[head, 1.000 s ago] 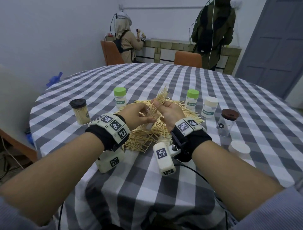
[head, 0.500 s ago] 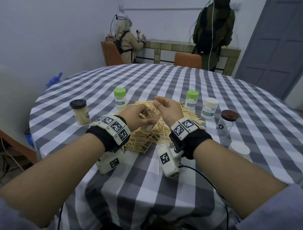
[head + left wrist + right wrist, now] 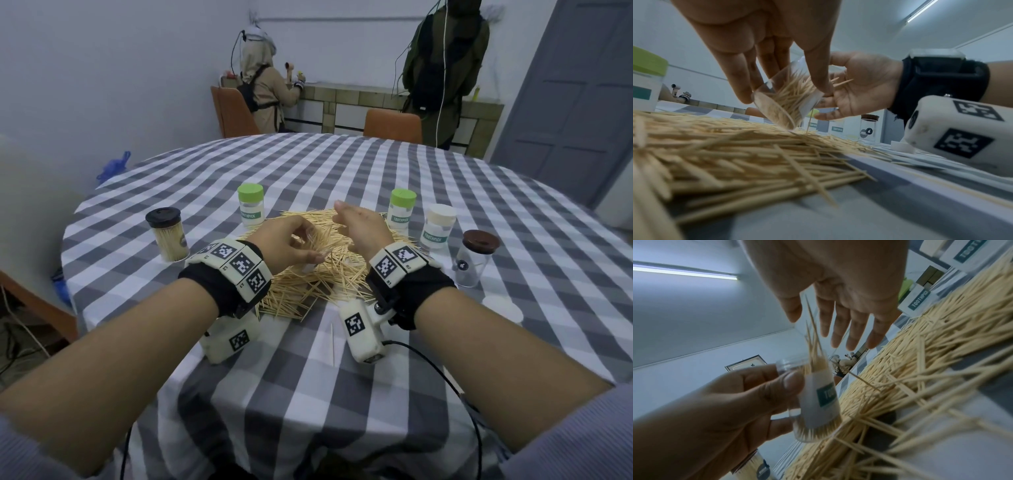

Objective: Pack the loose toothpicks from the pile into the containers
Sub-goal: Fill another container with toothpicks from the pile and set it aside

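Note:
A pile of loose toothpicks (image 3: 329, 277) lies on the checked tablecloth (image 3: 342, 178) between my hands. My left hand (image 3: 305, 248) grips a small clear labelled container (image 3: 818, 395), tilted, its base low over the pile. Toothpicks fill the container (image 3: 786, 100), and a few stick out of its mouth. My right hand (image 3: 347, 222) hovers just right of the container's mouth. Its fingers (image 3: 840, 331) are straight and spread and hold nothing. In the head view the container is mostly hidden behind my left hand.
Two green-lidded containers (image 3: 251, 209) (image 3: 402, 209), a white-lidded one (image 3: 440, 229) and a brown-lidded clear jar (image 3: 476, 257) ring the pile. A full black-lidded jar (image 3: 168, 238) stands left. A loose white lid (image 3: 501, 308) lies right. Two people stand at the far counter.
A second ago my right hand held a bundle of toothpicks upright over the container. It lowered them in, let go and now has its fingers spread. The left hand kept hold.

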